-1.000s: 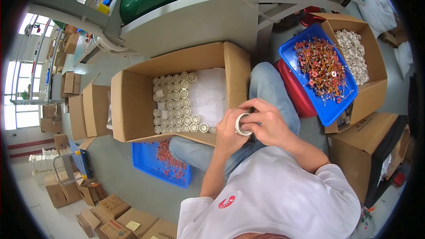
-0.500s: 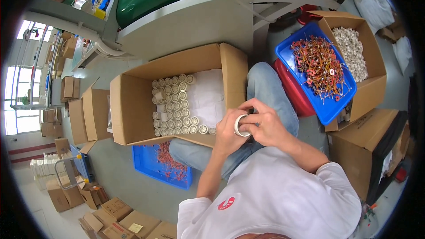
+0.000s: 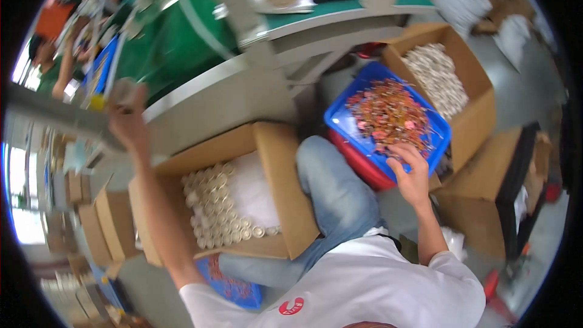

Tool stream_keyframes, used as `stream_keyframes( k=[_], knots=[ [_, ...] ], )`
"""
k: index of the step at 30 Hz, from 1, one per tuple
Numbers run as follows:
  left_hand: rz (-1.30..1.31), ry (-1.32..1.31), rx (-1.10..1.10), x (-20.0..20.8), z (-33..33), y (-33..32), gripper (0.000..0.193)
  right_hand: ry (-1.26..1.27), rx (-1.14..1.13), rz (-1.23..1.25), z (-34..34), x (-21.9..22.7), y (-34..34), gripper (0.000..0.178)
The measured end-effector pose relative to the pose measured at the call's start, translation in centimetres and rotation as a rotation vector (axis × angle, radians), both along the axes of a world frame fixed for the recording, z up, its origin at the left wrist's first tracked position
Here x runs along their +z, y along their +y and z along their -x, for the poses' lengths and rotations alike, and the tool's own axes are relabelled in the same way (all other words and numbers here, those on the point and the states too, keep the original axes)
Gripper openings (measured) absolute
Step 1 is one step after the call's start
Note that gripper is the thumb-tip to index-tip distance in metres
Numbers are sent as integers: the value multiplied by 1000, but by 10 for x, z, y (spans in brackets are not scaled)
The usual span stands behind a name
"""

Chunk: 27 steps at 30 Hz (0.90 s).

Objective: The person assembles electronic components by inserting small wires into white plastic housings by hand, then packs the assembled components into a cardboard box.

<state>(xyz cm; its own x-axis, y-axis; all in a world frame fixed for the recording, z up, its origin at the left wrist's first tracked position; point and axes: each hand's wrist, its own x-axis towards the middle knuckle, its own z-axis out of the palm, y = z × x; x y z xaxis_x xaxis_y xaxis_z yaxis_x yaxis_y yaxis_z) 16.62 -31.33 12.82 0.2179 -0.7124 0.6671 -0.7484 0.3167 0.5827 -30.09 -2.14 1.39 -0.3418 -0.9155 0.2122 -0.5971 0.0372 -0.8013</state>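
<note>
While gripping a blurred pale round part (image 3: pixel 125 90) in the left hand (image 3: pixel 127 120), reaching with the loosely curled right hand (image 3: pixel 412 173) over red-orange wired pieces (image 3: pixel 388 111) in a blue tray (image 3: pixel 340 120); unclear whether holding any.

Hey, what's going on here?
A seated person has the left hand raised, seemingly gripping a pale cylindrical part, though it is blurred. The right hand is at the near edge of a blue tray of red-and-orange wired pieces; whether it grips any is unclear. A nearby open cardboard box holds rows of pale round parts.
</note>
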Motion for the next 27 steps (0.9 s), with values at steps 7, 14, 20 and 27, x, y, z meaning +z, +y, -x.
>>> stream_keyframes(
  k=[7, 14, 20, 27],
  knots=[
    [-165, -207, 172, -7, -88, -167, 76, 55, -511, -70, 101, -41, 23, 23],
    [504, -685, 328, -26, -6, -97, 66, 347, -635, -195, 146, -32, 8, 20],
    [-79, -501, -33, -251, -7, 107, 28, 349, -377, -582, 107, -12, -1, 20],
    [-1649, -986, -412, -450, -72, 213, 66, 472, -290, -590, 98, -44, 13, 25]
  ],
)
